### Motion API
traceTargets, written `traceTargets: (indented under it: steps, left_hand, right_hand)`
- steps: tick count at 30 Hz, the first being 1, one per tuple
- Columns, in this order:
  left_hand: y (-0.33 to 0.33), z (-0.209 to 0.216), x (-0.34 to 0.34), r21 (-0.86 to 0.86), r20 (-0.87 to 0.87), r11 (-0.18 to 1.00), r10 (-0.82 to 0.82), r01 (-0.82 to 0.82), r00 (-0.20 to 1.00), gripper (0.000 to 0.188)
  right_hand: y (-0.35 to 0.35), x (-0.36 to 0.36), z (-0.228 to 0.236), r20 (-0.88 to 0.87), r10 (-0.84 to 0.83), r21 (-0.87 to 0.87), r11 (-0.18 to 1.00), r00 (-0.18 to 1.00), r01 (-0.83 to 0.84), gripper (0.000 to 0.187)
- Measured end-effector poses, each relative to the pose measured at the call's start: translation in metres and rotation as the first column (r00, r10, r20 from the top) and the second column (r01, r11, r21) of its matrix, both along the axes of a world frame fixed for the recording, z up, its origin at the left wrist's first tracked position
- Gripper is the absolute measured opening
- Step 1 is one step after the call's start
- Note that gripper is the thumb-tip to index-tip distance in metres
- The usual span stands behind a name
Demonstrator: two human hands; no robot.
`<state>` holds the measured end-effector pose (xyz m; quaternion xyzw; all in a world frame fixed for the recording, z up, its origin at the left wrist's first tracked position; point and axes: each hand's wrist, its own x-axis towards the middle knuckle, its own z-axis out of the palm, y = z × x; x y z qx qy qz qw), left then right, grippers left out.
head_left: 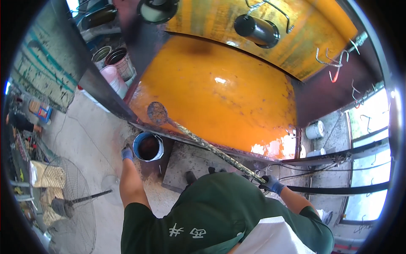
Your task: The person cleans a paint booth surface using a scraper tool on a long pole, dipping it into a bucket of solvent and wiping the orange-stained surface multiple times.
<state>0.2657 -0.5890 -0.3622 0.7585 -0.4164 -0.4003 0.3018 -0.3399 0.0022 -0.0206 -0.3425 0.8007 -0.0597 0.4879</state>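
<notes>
Bright overall. Daylight at 3 to 4 o'clock; window (370, 156) overexposed, bluish-white. Orange liquid (211, 93): strong glare toward its 4 o'clock edge, smaller highlight near its middle. Shadowed around 11 o'clock. Ladle (211, 148) reasonably sharp. Fisheye bends straight edges; rim soft, corners black.

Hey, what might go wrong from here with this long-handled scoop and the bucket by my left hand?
Only your right hand grips the long-handled scoop, whose head is out over the orange liquid, so it might twist or drip. The bucket holds dark liquid close to your left hand; a knock could spill it.
</notes>
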Motion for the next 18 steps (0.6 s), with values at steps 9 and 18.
traceTargets:
  steps: [9,18]
  left_hand:
    - [0.074,0.02,-0.01,0.133,-0.026,0.991,-0.029,0.032,0.999,0.01]
    - [0.071,0.047,-0.03,0.275,-0.144,0.96,0.082,-0.04,0.986,0.035]
  right_hand:
    - [0.056,0.059,-0.015,0.064,-0.616,0.088,0.787,0.785,0.61,0.041]
    - [0.086,0.096,-0.041,0.13,-0.911,-0.021,0.391,0.391,0.92,0.021]
